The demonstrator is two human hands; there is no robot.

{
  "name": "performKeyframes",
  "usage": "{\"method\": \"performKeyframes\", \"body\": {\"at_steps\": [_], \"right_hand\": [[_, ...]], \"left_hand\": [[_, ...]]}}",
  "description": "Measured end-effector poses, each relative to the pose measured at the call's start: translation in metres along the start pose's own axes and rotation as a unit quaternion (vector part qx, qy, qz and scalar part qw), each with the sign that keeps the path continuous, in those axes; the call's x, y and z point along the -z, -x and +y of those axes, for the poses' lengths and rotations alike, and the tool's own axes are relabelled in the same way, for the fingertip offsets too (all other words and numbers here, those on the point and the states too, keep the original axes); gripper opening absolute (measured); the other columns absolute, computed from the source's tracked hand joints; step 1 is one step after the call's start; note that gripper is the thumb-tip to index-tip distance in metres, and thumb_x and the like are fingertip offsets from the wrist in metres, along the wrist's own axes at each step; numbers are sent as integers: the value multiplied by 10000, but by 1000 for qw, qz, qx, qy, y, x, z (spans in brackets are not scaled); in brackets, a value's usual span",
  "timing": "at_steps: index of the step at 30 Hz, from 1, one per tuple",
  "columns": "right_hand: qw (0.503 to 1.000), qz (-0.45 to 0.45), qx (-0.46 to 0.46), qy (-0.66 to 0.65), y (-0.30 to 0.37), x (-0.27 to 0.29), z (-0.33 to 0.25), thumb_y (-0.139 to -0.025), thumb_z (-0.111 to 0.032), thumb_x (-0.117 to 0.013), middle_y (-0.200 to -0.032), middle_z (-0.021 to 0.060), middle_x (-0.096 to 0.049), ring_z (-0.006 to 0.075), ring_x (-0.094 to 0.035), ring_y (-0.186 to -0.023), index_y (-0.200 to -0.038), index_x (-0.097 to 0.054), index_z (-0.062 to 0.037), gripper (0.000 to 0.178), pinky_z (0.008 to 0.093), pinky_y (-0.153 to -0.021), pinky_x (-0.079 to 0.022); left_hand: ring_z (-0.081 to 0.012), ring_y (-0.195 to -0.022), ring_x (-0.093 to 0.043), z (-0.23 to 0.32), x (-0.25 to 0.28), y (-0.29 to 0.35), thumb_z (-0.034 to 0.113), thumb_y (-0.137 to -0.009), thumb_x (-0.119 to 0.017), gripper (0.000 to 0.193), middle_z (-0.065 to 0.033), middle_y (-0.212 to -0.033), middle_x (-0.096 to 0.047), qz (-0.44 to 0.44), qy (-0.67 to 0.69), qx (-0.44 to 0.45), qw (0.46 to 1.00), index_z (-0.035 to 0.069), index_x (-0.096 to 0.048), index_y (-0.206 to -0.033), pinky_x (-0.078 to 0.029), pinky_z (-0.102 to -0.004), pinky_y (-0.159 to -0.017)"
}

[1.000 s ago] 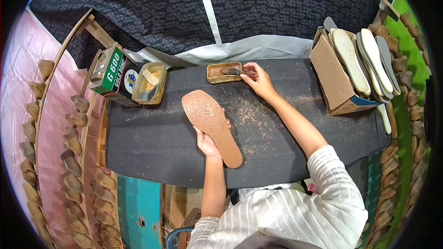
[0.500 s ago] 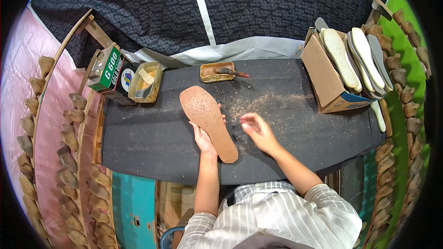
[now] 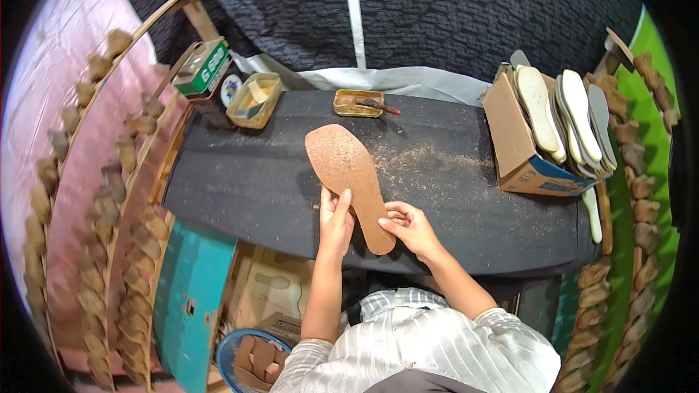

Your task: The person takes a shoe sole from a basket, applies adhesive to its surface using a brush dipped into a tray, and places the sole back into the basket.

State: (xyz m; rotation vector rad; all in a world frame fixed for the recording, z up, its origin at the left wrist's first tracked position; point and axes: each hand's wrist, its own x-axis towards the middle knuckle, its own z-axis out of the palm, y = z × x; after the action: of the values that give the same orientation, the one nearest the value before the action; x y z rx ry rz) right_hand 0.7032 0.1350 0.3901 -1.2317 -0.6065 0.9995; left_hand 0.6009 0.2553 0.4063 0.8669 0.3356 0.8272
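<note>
A brown shoe insole (image 3: 349, 167) is held up over the black-covered table, its wide end away from me and its narrow end toward me. My left hand (image 3: 336, 222) grips its left edge near the middle, thumb on top and the other fingers underneath. At the narrow end, my right hand (image 3: 410, 227) pinches the right edge between thumb and fingers. Brown crumbs (image 3: 429, 160) lie scattered on the table beyond and to the right of the insole.
On the far side are a small tray (image 3: 348, 102) with a brush, a yellowish tub (image 3: 244, 116) and a green can (image 3: 206, 65). A cardboard box (image 3: 506, 135) of pale insoles stands right. Racks of wooden shoe lasts (image 3: 644, 211) flank the table. A blue basin (image 3: 227, 349) holds brown pieces.
My right hand, free before, has come to the insole's narrow end and taken hold of it. My left thumb now lies on top. The view has shifted, bringing the blue basin into sight.
</note>
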Motion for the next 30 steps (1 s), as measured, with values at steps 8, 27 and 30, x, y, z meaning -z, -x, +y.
{"method": "performKeyframes", "body": {"at_steps": [8, 27, 30], "right_hand": [[998, -59, -7, 5, 70, 12, 10, -797, -83, -681, -896, 20, -622, 51, -570, -786, -1034, -566, -21, 270, 196, -720, -455], [885, -425, -62, 182, 217, -103, 120, -843, -141, -629, -862, 29, -622, 77, -550, -767, -996, -559, -14, 211, 234, -725, -446], [864, -467, -103, 160, 234, -131, 137, -857, -152, -618, -847, -15, -547, 61, -506, -786, -1017, -531, -17, 227, 220, -716, -419]], "left_hand": [[-127, -1014, -535, -11, -18, 85, 120, -904, -532, 450, -71, -1132, -549, 49, -98, -43, 993, 46, -336, -1302, -437, -281, -864], [-168, -946, -591, -9, 44, 384, 156, -886, -571, 644, -131, -1076, -595, 471, -84, -161, 863, 85, -193, -1402, -474, -303, -812], [-168, -945, -588, -5, 55, 418, 169, -884, -575, 638, -129, -1085, -589, 504, -62, -165, 846, 81, -205, -1397, -469, -308, -810]]}}
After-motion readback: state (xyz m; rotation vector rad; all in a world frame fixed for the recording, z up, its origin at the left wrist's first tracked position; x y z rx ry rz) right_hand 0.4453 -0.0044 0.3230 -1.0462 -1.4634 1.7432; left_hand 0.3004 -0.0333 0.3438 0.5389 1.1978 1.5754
